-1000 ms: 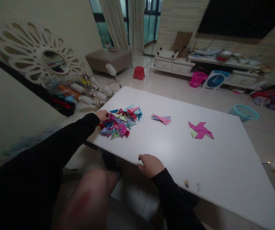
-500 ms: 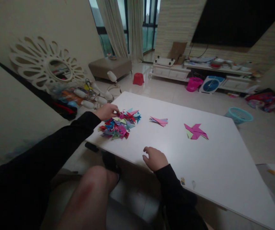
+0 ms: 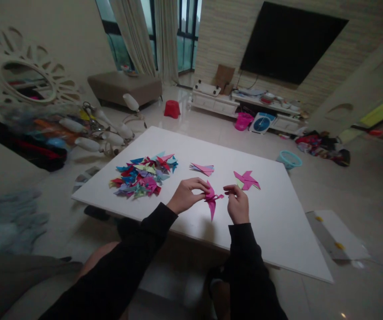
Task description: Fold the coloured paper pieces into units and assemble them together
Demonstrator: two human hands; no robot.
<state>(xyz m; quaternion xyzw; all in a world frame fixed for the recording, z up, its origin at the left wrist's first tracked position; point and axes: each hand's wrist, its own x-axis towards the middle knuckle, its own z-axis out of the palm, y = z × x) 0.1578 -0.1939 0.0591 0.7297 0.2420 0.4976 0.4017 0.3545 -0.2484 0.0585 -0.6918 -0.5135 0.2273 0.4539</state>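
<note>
Above the table's near side, my left hand [image 3: 188,194] pinches a magenta folded paper crane [image 3: 211,201] between thumb and fingers. The crane's wings spread up and down, and its thin end points right. My right hand [image 3: 237,203] is just right of that end, fingers bent and a little apart, with no paper visible in them. On the left of the white table [image 3: 268,226] lies a heap of colourful paper cranes [image 3: 143,175]. Behind my hands rests a small stack of folded paper strips [image 3: 203,168]. A pink and pale green paper pinwheel shape [image 3: 247,180] lies farther right.
Left of the table stands a lamp with several white shades [image 3: 111,138]. A red stool [image 3: 171,109] and a pink basket [image 3: 243,121] are on the floor beyond it. A light blue basket [image 3: 289,159] sits by the far right corner. White panels [image 3: 341,235] lie to the right.
My left hand has moved from the heap to the right and now holds a magenta crane. My right hand has risen and turned toward it. The view has shifted right.
</note>
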